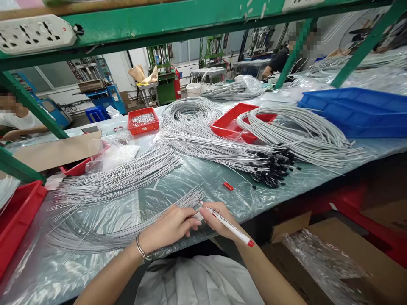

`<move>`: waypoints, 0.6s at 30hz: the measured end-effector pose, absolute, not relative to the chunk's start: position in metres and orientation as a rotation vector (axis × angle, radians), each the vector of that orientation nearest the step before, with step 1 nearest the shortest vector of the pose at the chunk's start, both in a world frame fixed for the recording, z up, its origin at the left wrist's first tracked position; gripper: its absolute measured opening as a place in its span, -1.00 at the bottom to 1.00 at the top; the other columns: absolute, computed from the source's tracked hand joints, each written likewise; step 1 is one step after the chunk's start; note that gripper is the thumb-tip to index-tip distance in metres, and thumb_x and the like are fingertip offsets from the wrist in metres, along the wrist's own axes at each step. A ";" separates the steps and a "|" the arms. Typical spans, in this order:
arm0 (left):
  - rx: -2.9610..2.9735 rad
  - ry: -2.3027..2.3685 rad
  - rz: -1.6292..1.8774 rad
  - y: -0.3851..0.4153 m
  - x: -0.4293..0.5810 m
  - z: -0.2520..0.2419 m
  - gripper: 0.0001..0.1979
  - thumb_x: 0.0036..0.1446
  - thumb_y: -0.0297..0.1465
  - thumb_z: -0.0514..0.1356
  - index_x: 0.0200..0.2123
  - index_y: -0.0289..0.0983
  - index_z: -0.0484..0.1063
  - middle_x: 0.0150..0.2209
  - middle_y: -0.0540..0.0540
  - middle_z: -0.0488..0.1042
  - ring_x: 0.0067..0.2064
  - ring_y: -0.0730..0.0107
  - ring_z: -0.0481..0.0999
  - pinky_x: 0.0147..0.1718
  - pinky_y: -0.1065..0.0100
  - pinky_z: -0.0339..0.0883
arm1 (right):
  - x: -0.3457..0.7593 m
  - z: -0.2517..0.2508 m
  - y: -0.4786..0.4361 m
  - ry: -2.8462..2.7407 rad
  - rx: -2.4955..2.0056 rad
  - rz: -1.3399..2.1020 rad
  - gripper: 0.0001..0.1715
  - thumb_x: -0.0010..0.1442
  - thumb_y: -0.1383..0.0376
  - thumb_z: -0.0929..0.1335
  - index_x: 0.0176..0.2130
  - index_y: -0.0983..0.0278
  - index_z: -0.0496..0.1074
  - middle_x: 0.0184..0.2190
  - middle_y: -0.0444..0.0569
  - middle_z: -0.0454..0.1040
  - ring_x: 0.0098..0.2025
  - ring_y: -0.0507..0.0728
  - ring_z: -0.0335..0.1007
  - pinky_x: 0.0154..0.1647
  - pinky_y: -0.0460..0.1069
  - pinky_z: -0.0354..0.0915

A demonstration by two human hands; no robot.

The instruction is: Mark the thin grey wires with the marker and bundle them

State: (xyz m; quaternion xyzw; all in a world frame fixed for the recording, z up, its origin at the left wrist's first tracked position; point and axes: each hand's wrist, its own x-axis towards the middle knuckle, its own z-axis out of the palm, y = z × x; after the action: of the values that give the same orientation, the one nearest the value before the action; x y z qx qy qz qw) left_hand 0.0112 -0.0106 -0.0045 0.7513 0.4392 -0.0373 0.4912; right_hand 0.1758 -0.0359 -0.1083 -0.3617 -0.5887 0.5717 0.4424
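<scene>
My right hand [218, 218] is closed around a white marker pen [231, 229] with a red end, its tip pointing at my left hand. My left hand [170, 225] is pinched beside it, and a small pale piece shows between the two hands, too small to name. Beneath and behind my left hand lies a curved bundle of thin grey cables [121, 240], whose ends fan out just beyond my fingers. The red pen cap [228, 186] rests on the plastic-covered table [203, 173], a little beyond my right hand.
More cable bundles [121, 178] lie across the table, one with black ends [273, 165]. Red bins [143, 127] and blue trays [356, 110] stand behind. A green shelf frame [178, 19] crosses overhead. At lower right is an open carton [343, 258]. Other people sit farther back.
</scene>
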 end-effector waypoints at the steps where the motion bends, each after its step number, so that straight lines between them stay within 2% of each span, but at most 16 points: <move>1: 1.831 1.078 -0.093 -0.012 0.012 -0.004 -0.67 0.26 -0.31 -0.06 -0.40 -0.37 0.37 -0.47 0.00 0.43 -0.46 0.58 0.42 -0.37 0.56 0.21 | 0.175 -0.108 -0.036 -1.465 -0.904 1.405 -0.51 0.28 0.18 0.21 -0.60 0.34 0.10 -0.72 -0.14 0.09 -0.67 -0.05 -0.03 -0.65 -0.12 -0.06; 10: 1.768 1.085 -0.077 -0.012 0.014 -0.008 -0.64 0.27 -0.27 -0.08 -0.42 -0.37 0.35 -0.47 0.00 0.42 -0.46 0.58 0.41 -0.39 0.57 0.21 | 0.174 -0.108 -0.039 -1.451 -0.873 1.400 -0.53 0.29 0.20 0.20 -0.59 0.35 0.13 -0.71 -0.15 0.07 -0.66 -0.06 -0.06 -0.65 -0.12 -0.08; 16: 1.694 1.024 -0.068 -0.008 0.014 -0.006 -0.68 0.26 -0.29 -0.06 -0.29 -0.36 0.40 -0.34 -0.02 0.45 -0.39 0.55 0.45 -0.37 0.56 0.26 | 0.176 -0.111 -0.041 -1.499 -0.910 1.345 -0.53 0.29 0.21 0.20 -0.59 0.36 0.12 -0.70 -0.15 0.06 -0.64 -0.06 -0.05 -0.63 -0.12 -0.07; 18: 1.688 1.049 -0.061 -0.009 0.015 -0.006 -0.69 0.26 -0.29 -0.05 -0.32 -0.35 0.39 -0.37 0.00 0.45 -0.40 0.56 0.45 -0.38 0.56 0.24 | 0.177 -0.111 -0.042 -1.500 -0.922 1.325 -0.53 0.29 0.22 0.20 -0.60 0.36 0.11 -0.71 -0.16 0.05 -0.65 -0.07 -0.05 -0.62 -0.12 -0.06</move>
State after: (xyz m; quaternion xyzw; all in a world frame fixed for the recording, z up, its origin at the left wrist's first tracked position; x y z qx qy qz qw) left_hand 0.0146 -0.0095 -0.0062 0.7117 0.4424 -0.0258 0.5451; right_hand 0.1770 -0.0418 -0.1109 -0.3732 -0.6073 0.5365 0.4519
